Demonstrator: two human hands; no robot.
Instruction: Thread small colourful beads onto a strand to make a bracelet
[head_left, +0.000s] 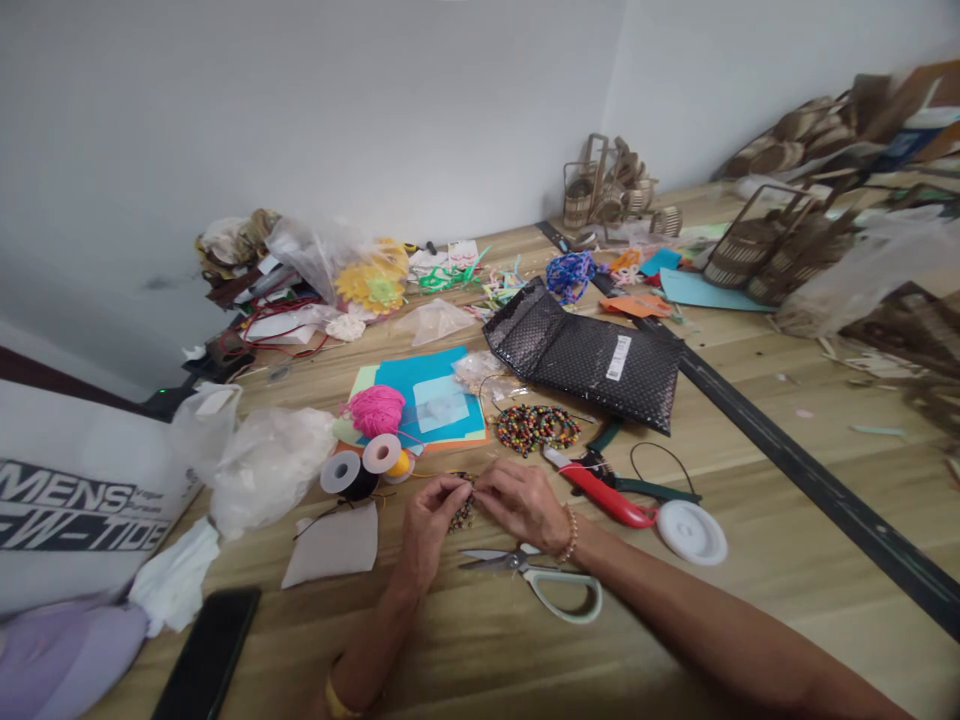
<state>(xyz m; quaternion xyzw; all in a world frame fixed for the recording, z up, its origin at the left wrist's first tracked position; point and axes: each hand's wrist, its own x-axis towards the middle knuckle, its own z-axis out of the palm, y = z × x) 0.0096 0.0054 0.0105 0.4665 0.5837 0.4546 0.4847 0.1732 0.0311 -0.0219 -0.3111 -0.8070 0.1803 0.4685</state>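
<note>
My left hand (pixel 433 515) and my right hand (pixel 521 503) meet over the table, thumbs and fingertips pinched together. Between them hangs a small strand of dark beads (pixel 463 514), partly covered by my fingers. Scissors (pixel 551 578) with pale handles lie just below my right hand, blades pointing left. Beyond my hands is a heap of multicoloured bead strings (pixel 536 428). A red-handled tool (pixel 607 495) rests to the right of my right wrist. Two thread spools, one black (pixel 351 475) and one yellow (pixel 390 459), stand left of my hands.
A pink yarn ball (pixel 377 411) sits on blue sheets (pixel 420 362). Behind lies a black bubble mailer (pixel 600 355). A white spool (pixel 691 531) is at right, a phone (pixel 208 655) at lower left. Small wooden baskets (pixel 757 245) stand at the back right.
</note>
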